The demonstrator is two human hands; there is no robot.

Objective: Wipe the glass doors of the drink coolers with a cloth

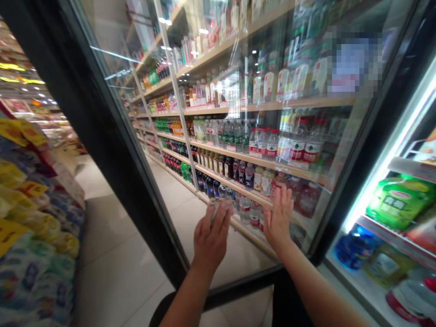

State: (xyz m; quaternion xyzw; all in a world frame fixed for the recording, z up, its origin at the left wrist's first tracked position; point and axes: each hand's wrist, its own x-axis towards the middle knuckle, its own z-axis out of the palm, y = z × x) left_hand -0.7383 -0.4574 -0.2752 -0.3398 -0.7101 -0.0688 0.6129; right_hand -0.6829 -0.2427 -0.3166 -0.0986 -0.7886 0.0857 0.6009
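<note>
A tall glass fridge door (238,136) in a black frame stands swung open in front of me. My left hand (211,236) presses a crumpled whitish cloth (216,205) flat against the lower glass, fingers laid over it. My right hand (278,217) rests beside it on the same pane, palm flat and fingers stretched upward, holding nothing. Through the glass I see wooden shelves (259,159) lined with bottled drinks.
The lit fridge interior (398,204) at right holds green, blue and red packaged goods on wire shelves. Stacked packs with yellow price tags (30,218) fill the left. A pale tiled aisle floor (112,254) runs between them.
</note>
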